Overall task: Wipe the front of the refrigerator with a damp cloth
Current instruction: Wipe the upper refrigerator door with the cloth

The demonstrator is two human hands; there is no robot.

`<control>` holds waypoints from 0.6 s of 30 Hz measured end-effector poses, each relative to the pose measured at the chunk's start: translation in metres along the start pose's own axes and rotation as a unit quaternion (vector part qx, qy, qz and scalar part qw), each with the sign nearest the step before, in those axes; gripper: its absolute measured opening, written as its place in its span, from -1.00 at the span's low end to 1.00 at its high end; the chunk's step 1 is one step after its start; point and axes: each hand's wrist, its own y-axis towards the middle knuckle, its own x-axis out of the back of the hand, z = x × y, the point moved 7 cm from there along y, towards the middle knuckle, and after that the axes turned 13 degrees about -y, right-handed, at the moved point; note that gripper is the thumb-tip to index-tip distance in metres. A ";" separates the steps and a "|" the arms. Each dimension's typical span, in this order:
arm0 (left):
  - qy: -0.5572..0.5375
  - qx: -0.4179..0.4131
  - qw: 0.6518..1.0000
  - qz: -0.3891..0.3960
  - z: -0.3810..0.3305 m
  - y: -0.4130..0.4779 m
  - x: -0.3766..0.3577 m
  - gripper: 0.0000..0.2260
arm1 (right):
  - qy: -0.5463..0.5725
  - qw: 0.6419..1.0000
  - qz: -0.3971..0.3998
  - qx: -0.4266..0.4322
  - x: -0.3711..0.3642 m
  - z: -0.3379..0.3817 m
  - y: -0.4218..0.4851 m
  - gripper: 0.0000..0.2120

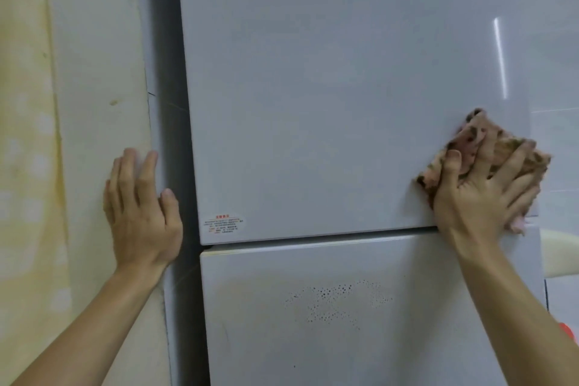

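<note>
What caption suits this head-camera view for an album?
The right hand presses a patterned cloth low on the upper refrigerator door; the left hand rests flat alongside.

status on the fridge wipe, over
Right hand presses cloth on upper door, lower right corner. Left hand flat at fridge's left edge. Nothing in the way.

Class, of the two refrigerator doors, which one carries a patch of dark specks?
The lower door: specks dot its upper middle. The upper door carries a small label but no specks.
</note>
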 end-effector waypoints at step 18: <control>0.006 0.012 0.998 -0.055 -0.008 0.007 -0.009 -0.47 | -0.045 0.919 0.002 0.391 -0.027 0.170 -0.153 -0.30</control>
